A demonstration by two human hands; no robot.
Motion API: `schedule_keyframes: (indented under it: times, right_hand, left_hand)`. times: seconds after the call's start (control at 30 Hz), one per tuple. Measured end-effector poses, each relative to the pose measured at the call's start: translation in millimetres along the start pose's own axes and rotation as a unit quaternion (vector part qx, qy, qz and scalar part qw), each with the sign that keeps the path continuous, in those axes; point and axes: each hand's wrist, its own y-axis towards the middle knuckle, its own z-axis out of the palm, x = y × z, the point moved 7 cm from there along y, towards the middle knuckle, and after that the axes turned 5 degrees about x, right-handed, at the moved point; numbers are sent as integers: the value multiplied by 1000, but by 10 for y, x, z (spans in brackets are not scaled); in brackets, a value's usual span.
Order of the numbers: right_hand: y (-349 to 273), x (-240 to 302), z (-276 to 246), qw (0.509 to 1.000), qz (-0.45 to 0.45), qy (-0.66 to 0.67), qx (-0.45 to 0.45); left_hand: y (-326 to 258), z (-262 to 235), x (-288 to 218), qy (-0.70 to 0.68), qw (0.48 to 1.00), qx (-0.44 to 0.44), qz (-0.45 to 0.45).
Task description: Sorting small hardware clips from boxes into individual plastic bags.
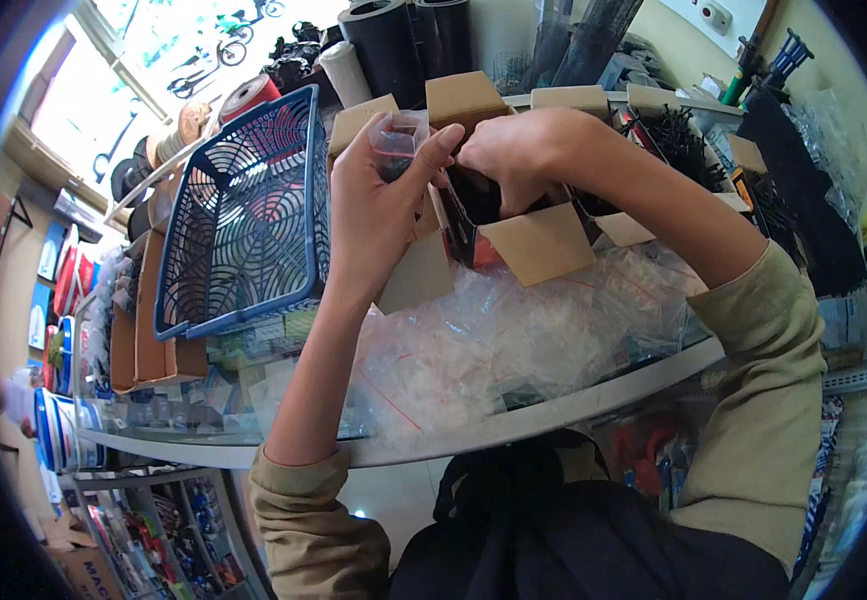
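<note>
My left hand [369,220] is raised over the row of cardboard boxes, with a small clear plastic bag [401,132] held between thumb and fingers. Some dark content seems to show low in the bag, partly covered by the fingers. Close beside it, my right hand [524,150] reaches down into an open cardboard box [539,245] whose flaps are folded outward. Its fingertips are hidden inside, so what they touch cannot be seen. The box's interior looks dark. In front of the boxes lies a loose heap of clear plastic bags [494,340] with red lines.
A blue plastic basket [314,150] stands left of the boxes on a glass counter [574,405] with a curved pale edge. Farther right, another box holds many thin black pieces [674,140]. Black rolls [384,45] stand behind. Shelves with packaged goods [159,530] are at lower left.
</note>
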Motion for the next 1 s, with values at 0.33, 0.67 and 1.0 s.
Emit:
schedule_keyframes:
  times: [0.33, 0.67, 1.0]
  right_hand:
    - [101, -7, 18, 998, 4, -66, 11]
    - [40, -33, -25, 1000, 8, -21, -8]
    - [74, -205, -70, 978, -151, 135, -44]
  left_hand:
    - [-7, 1, 22, 7, 1000, 0, 9]
    - [-9, -35, 2, 16, 1000, 6, 25]
    - [2, -32, 12, -17, 999, 8, 35]
